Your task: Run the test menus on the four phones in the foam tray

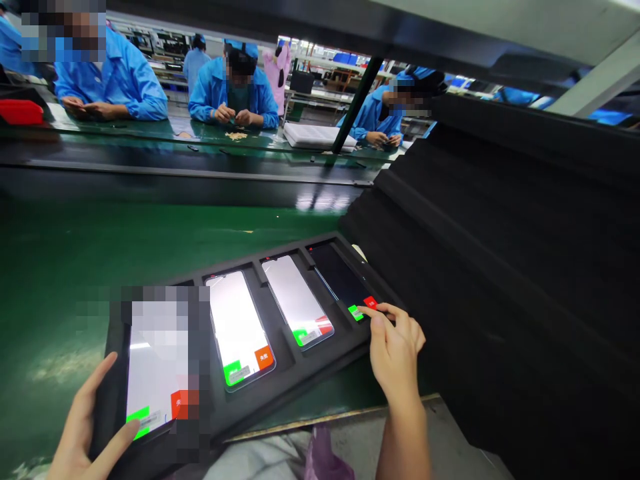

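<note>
A black foam tray (290, 373) lies on the green bench and holds several phones side by side. My left hand (87, 433) grips the tray's near left corner, its thumb resting on the green button of the leftmost phone (155, 373). My right hand (395, 347) is loosely curled at the tray's right end, one fingertip touching the bottom of the dark-screened rightmost phone (340, 277) by its green and red buttons. Two white-screened phones (240, 330) (297, 300) sit between them.
A tall stack of black foam trays (500, 253) rises on the right. The green conveyor belt (125, 247) runs beyond the tray. Several people in blue coats (233, 90) work at the far bench, near a white stack (317, 135) and a black post (357, 100).
</note>
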`<action>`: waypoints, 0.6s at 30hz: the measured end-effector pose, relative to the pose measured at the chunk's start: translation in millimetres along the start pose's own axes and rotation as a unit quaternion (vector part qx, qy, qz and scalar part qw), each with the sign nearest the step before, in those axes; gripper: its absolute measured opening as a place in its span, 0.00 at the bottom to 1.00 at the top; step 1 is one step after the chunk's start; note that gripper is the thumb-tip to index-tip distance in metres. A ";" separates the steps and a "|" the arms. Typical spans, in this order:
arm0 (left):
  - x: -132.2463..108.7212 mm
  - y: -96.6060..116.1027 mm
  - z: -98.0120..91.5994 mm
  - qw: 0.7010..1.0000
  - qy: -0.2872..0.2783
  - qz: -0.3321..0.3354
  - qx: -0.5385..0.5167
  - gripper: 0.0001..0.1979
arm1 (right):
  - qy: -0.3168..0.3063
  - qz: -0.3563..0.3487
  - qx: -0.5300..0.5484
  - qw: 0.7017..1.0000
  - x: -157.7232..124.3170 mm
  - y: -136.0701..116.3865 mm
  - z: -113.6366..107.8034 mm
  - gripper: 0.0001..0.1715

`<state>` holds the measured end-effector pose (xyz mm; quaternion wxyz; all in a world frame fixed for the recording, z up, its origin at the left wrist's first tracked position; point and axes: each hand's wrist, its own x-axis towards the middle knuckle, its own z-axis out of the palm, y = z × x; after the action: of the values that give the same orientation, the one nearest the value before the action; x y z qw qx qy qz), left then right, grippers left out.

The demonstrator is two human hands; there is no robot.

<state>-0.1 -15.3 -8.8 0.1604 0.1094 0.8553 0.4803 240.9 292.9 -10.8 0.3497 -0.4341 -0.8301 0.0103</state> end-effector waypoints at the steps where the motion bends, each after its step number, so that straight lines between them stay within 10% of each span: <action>1: -3.0 4.3 1.6 1.000 0.003 0.009 -0.005 0.37 | 0.003 0.001 0.001 1.000 -0.8 -0.5 0.6 0.31; 18: -14.7 26.6 8.8 0.999 0.018 0.032 -0.023 0.36 | 0.007 -0.003 0.053 0.999 -4.9 1.2 -0.8 0.29</action>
<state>17.8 0.3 12.2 0.1323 0.1240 0.8427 0.5070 244.1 289.9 -13.3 0.3783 -0.4120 -0.8274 0.0504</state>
